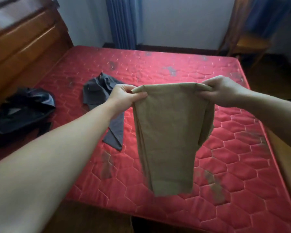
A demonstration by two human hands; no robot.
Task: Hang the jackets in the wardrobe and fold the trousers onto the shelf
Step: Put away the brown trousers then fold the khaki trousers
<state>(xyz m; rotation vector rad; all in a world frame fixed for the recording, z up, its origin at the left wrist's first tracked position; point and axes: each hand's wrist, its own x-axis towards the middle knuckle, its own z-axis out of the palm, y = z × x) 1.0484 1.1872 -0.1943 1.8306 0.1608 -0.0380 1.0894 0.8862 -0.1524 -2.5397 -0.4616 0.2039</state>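
While the tan trousers (166,132) hang at the centre of the frame, both hands hold them up by the top edge. The left hand (124,95) has its grip clamped on the left corner, thumb over curled fingers, and the right hand (223,91) has its grip clamped on the right corner in the same way. The trousers look doubled lengthwise, one leg lying on the other. Their lower end is blurred over the red mattress (233,148) near the bottom of the frame, and I cannot tell whether it touches.

Grey trousers (114,132) lie rumpled on the mattress left of centre, partly behind the left hand. A dark jacket (23,106) is heaped at the left edge. Neither wardrobe nor shelf is in view.

The folding seems barely begun, and several things could go wrong. Only the two top corners are pinched, so the rear layer, which bulges out low on the right side, may slide away and spoil the line of the legs. If the trousers are laid down fast, the loose lower end could buckle under and set a crooked crease. A slack pinch on either side would drop that corner and undo the doubling. Laid too far left, they would land on the grey trousers.
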